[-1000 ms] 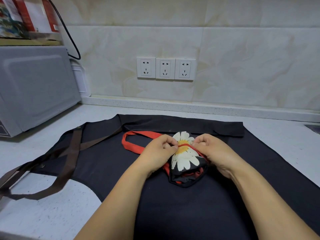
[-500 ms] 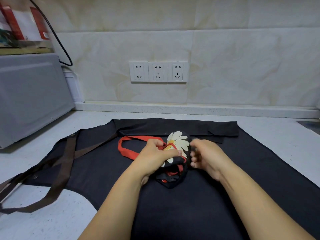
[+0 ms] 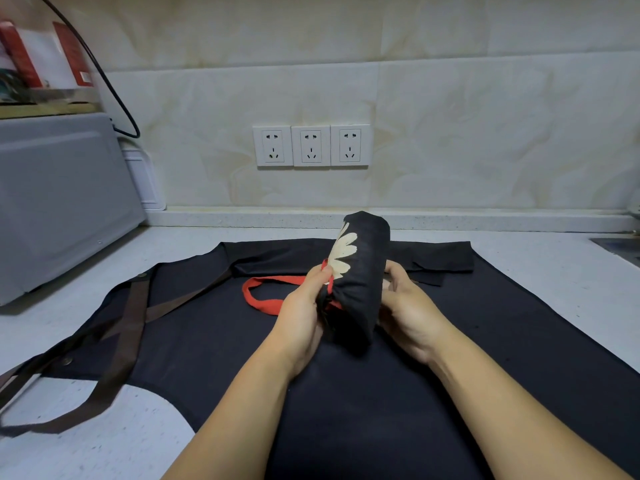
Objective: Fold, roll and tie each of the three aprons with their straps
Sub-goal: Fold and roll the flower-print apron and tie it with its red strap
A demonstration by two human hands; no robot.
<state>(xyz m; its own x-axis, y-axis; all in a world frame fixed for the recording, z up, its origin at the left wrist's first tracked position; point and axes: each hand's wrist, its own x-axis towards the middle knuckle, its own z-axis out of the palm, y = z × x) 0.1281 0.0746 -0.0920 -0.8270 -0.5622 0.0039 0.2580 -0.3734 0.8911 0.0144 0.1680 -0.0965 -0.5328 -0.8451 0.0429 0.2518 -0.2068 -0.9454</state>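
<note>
A rolled black apron (image 3: 363,268) with a white daisy print is held up off the counter, standing nearly on end. My left hand (image 3: 304,306) grips its left side and pinches the red strap against the roll. My right hand (image 3: 405,306) holds the right side from behind and below. A loop of the red strap (image 3: 258,296) trails to the left and lies on a large dark apron (image 3: 381,410) spread flat on the white counter (image 3: 104,445). That flat apron's brown straps (image 3: 128,334) run off to the left.
A grey microwave (image 3: 59,199) stands at the left with packets on top and a black cable behind it. Three wall sockets (image 3: 311,145) sit on the tiled wall. A sink edge (image 3: 620,245) shows at the far right.
The rolled apron was lying on the flat apron with the daisy facing up; both hands have lifted it and turned it nearly on end, so the daisy faces left.
</note>
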